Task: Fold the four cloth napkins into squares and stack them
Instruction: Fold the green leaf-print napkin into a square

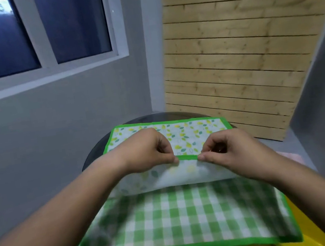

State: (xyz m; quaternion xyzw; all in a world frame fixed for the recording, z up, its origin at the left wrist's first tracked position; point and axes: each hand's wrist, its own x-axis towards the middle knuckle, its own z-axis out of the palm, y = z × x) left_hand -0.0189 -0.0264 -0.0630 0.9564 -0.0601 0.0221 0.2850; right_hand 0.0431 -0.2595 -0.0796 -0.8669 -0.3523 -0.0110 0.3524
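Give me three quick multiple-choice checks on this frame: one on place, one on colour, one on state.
1. Where does the lemon-print napkin lie?
A. On top of the green gingham napkin
B. Under the gingham napkin
C. Off the table

2. What colour is the lemon-print napkin's border?
A. Yellow
B. Green
C. White

3. What are the left hand and right hand doing?
A. Resting flat on the cloth
B. Pinching the lemon-print napkin's near edge, lifted off the gingham
C. Holding nothing

Answers: 1 A, its raised flap covers the gingham's far part. 2 B, a green hem runs round it. 3 B, thumbs and fingers close on the hem, paler underside showing.
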